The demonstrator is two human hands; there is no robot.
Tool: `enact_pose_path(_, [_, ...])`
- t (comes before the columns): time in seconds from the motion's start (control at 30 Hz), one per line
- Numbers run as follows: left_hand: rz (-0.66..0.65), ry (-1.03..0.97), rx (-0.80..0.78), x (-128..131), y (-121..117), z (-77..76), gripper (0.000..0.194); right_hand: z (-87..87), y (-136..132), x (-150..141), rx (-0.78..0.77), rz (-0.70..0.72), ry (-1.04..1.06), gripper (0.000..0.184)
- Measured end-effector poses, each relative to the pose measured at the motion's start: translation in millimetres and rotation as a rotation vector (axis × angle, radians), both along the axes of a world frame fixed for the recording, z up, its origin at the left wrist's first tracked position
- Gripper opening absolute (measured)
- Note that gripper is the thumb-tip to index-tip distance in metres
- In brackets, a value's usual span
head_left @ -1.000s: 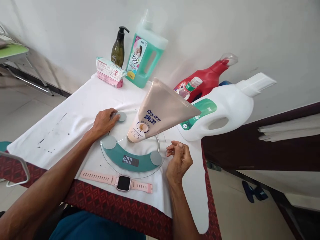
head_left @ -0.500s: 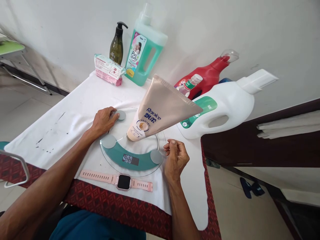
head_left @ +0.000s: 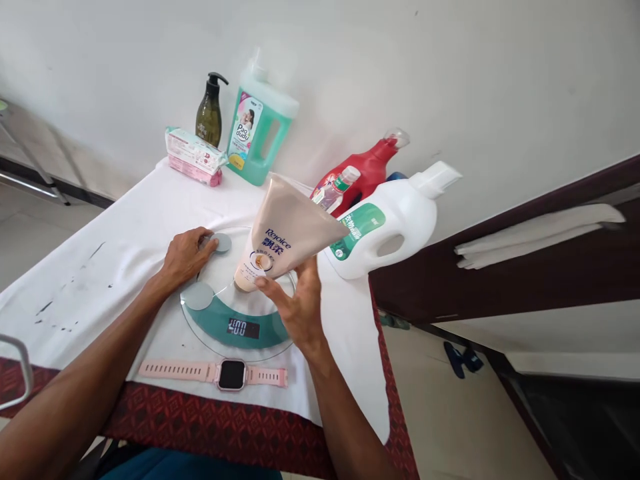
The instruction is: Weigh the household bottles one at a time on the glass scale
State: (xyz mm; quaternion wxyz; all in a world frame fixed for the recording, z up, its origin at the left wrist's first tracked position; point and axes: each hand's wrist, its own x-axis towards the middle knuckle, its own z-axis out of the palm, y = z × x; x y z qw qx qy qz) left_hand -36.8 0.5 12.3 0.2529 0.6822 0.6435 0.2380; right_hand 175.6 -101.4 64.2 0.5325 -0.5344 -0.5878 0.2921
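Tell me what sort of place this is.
Probably a room in a home: a cloth-covered table against a wall, laundry bottles such as the white jug, and a glass scale under a Rejoice tube.

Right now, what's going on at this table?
A person sits at a table with a round glass scale. The left hand rests on the scale's far left rim. The right hand grips a beige Rejoice tube standing cap-down on the scale. A pink smartwatch lies in front, and detergent bottles lie and stand behind.
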Motion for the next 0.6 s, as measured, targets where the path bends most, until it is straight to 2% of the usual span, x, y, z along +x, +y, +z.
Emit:
enact_pose_path(0.1, [-0.012,0.003,-0.001,-1,0,-0.7,0.049,8.0,7,-17,-0.090,0.008,0.003,0.035])
enact_pose_path(0.2, [-0.012,0.008,-0.005,-1,1,-1.7,0.048,8.5,7,-21,-0.089,-0.024,-0.037,0.031])
enact_pose_path(0.3, [-0.015,0.011,-0.001,-1,2,-2.5,0.046,5.5,2,-14,-0.119,-0.109,-0.006,0.034])
enact_pose_path(0.37, [-0.017,0.011,-0.007,-2,2,-3.3,0.046,4.0,0,-2,-0.110,-0.207,0.069,0.038])
enact_pose_path(0.47, [-0.025,0.017,-0.007,-3,2,-5.6,0.046,5.2,-1,27,0.039,-0.457,0.127,0.045])
enact_pose_path(0.53, [-0.033,0.022,0.002,-3,3,-7.6,0.046,6.8,2,53,0.157,-0.632,0.083,0.050])
enact_pose_path(0.6, [-0.037,0.025,0.006,-3,3,-9.1,0.046,5.2,7,79,0.195,-0.751,0.010,0.054])
